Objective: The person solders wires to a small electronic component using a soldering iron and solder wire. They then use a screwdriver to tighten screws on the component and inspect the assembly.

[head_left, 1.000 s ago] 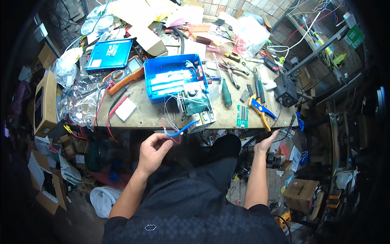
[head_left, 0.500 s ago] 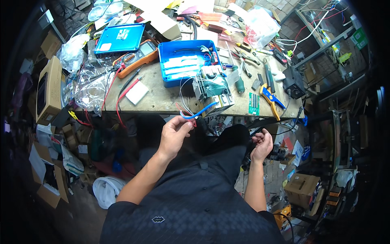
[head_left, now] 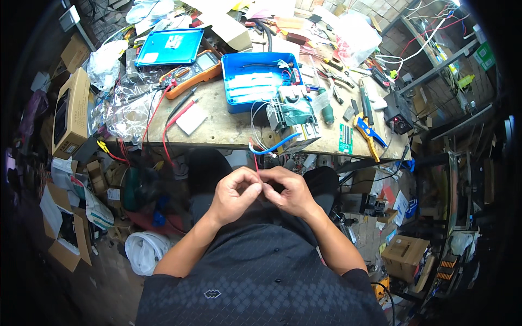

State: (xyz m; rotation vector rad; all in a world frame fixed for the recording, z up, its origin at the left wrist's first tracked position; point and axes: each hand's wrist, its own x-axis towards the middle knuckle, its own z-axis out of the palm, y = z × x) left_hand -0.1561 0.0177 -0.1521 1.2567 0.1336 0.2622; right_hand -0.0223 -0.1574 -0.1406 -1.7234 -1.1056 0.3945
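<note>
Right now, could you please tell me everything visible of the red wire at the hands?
The red wire is thin and looks plastic-coated. It runs nearly straight down from near the blue wire to the meeting fingertips of the left hand and right hand. The left seems to pinch it; the right's grip is unclear. Its lower end is hidden.

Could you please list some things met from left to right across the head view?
Cardboard box, white square block, left hand, red wire, right hand, green circuit board, blue-and-yellow hand tool, black box.
</note>
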